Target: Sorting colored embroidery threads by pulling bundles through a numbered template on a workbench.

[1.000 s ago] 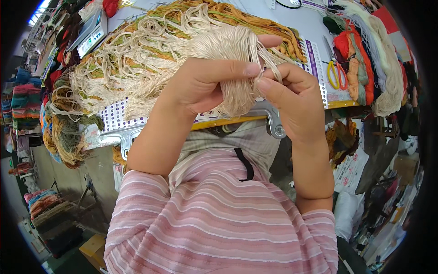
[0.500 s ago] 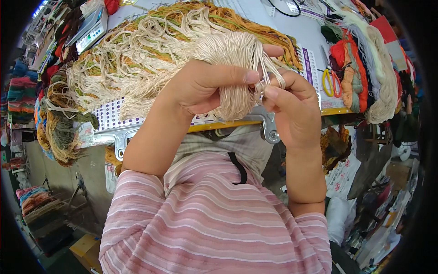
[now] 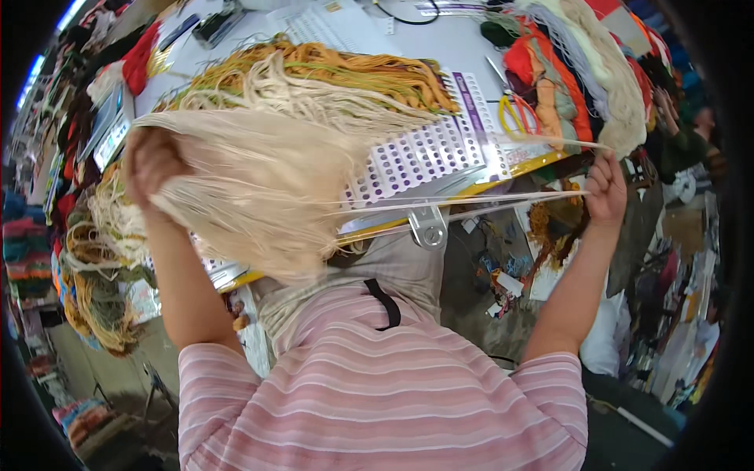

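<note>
A thick hank of cream thread (image 3: 243, 180) is stretched out in front of me, blurred by motion. My left hand (image 3: 155, 166) is closed round its left end, partly covered by the strands. Far out on the right, my right hand (image 3: 606, 188) pinches several cream strands, drawn taut from the hank. Beneath the hank, white cards with rows of purple-ringed holes (image 3: 416, 161) lie at the table edge. Orange and green threads (image 3: 353, 71) spread over the cards behind, with more loose cream threads (image 3: 287, 88) on top of them.
Yellow-and-red-handled scissors (image 3: 518, 114) lie at the right beside orange and red yarn skeins (image 3: 542, 67). A metal clamp (image 3: 429, 226) sits at the table's front edge. At the left stand a digital scale (image 3: 112, 129) and hanging yarn bundles (image 3: 106, 302). Papers (image 3: 334, 27) lie at the back.
My hands have moved far apart, left hand leftward and right hand rightward. The bunched cream hank is now spread out, with strands pulled tight between the hands.
</note>
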`<state>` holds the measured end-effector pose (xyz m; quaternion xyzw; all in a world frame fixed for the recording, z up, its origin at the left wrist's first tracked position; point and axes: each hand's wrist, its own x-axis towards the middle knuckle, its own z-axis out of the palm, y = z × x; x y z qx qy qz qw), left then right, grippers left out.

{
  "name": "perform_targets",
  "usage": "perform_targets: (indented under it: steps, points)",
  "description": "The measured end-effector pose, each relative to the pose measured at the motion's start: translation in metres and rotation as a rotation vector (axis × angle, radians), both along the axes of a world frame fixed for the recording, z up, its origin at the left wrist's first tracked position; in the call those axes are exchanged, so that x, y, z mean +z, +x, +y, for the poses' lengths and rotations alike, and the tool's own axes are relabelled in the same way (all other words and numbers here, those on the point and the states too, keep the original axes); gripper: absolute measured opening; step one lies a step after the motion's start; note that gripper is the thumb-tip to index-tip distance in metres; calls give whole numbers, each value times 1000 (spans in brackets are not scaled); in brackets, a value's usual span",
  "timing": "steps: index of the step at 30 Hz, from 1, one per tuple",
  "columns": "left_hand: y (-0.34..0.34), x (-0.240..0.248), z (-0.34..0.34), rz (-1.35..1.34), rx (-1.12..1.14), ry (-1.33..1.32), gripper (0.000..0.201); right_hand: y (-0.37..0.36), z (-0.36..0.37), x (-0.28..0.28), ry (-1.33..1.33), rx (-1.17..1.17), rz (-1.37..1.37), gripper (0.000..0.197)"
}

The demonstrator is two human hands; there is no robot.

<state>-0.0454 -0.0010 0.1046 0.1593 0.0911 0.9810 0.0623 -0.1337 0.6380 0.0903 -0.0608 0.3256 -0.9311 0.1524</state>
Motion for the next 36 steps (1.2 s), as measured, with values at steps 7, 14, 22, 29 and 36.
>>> perform_targets:
  steps: [7,14,22,29,36]
  points:
    - [-23,-51,-270,-169,441,93,17,90,406,-10,302,-1037,-395,21]
    - [-82,-2,39,117,462,-634,41,-18,140,28,839,-582,-88,37]
    - [-142,-98,295,-589,-237,-960,23,-92,-127,-102,1051,-103,38,23]
    - [-153,-107,322,-606,-242,-1310,20,-94,-152,-139,1291,-216,158,17]
    - [-152,-124,324,-493,-144,-1489,19,-92,-156,-140,1312,-240,308,19]
